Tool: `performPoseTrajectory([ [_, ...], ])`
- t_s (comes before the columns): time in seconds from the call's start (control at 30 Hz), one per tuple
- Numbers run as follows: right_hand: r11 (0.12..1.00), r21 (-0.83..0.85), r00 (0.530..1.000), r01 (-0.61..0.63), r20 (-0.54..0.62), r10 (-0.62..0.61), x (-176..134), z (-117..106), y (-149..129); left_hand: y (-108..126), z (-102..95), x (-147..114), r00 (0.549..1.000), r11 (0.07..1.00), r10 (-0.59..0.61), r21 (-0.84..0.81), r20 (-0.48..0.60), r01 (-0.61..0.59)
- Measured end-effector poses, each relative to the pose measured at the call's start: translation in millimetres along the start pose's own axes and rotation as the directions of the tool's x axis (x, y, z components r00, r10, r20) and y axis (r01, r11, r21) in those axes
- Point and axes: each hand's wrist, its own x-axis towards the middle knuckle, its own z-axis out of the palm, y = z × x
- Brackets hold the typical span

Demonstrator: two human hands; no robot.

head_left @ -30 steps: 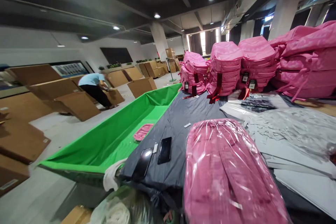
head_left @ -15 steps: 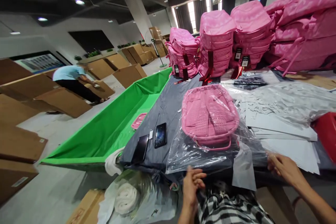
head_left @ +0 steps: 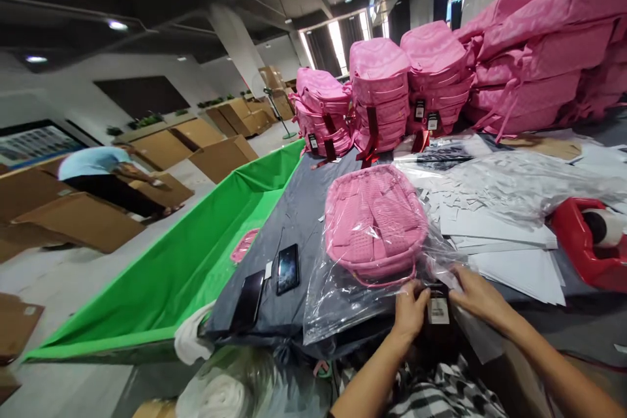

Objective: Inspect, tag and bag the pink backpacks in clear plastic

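A pink backpack (head_left: 376, 215) lies in a clear plastic bag (head_left: 337, 310) near the table's front edge, its top loop facing me. Just below the loop is a black hang tag (head_left: 438, 310) with a white label. My left hand (head_left: 409, 313) is closed at the tag's left edge, thumb and fingers pinched. On the other side my right hand (head_left: 474, 292) is closed on the bag's loose plastic, its fingertips close to the tag's right edge. Some of the plastic droops below my right hand.
Stacked pink backpacks (head_left: 379, 95) line the table's far side. White sheets (head_left: 519, 271) and a red tape dispenser (head_left: 571, 245) sit at right. Two phones (head_left: 287, 269) lie at left, beside a green-lined bin (head_left: 196, 255). A person (head_left: 95, 166) bends among cardboard boxes (head_left: 81, 219).
Both hands have come together at the bag's front right corner, the left moving right and up, the right moving left. The hang tag now shows between them. The view has turned right.
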Motion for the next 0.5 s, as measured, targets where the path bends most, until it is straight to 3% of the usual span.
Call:
performPoseTrajectory([
  [0.13,0.971,0.211,0.989,0.112,0.069,-0.130,-13.4,-17.6,22.5,9.5,-13.2,-4.7,0.989,0.987,-0.055,-0.141,0.139,0.075],
  [0.33,0.825,0.564,0.914,0.035,0.316,-0.255,-29.7,-18.6,1.6,20.0,-1.0,-13.9,0.958,0.854,-0.145,-0.458,0.247,0.247],
  [0.4,0.785,0.619,0.915,0.010,0.311,-0.256,-34.2,-16.0,-0.4,15.4,3.4,-14.3,0.966,0.875,-0.140,-0.430,0.216,0.223],
  [0.5,0.790,0.613,0.961,-0.007,0.222,-0.164,-40.1,-11.4,7.2,3.6,2.7,-13.1,0.991,0.974,-0.073,-0.208,0.108,0.094],
])
